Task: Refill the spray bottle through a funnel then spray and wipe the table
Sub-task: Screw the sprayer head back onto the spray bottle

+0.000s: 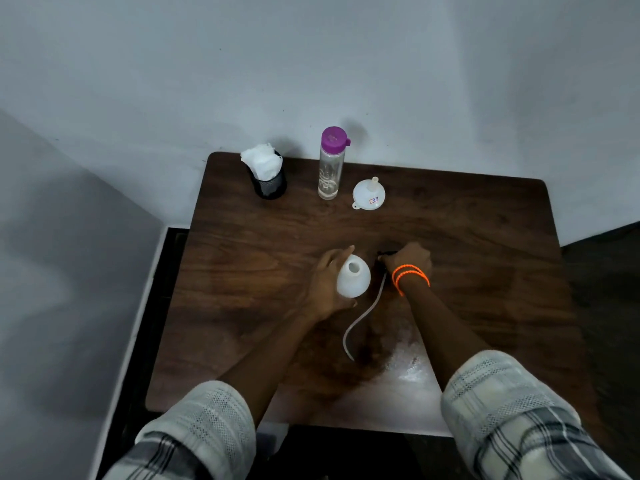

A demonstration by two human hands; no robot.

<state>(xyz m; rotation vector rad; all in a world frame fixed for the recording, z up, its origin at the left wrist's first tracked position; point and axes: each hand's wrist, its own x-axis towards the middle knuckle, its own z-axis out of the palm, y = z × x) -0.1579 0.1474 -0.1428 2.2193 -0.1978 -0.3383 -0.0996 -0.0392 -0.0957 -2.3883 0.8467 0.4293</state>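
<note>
Head view: my left hand (323, 284) fingers wrap the uncapped white spray bottle (354, 280) mid-worktop; my right hand (408, 263) clenches its black sprayer head (385, 255), tube (360, 322) trailing. The bottle could tip if I let go. Funnel (369, 195), purple-capped water bottle (330, 164) and tissue holder (266, 174) stand behind, unobstructed.

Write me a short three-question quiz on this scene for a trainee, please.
1. True or false: the funnel sits in the spray bottle.
2. Which hand holds the spray bottle?
3. The water bottle cap is: A green, B purple, C white.

Key
1. False: it lies on the table, apart from the bottle.
2. The left hand; the right hand holds the sprayer head with its tube.
3. B.
</note>
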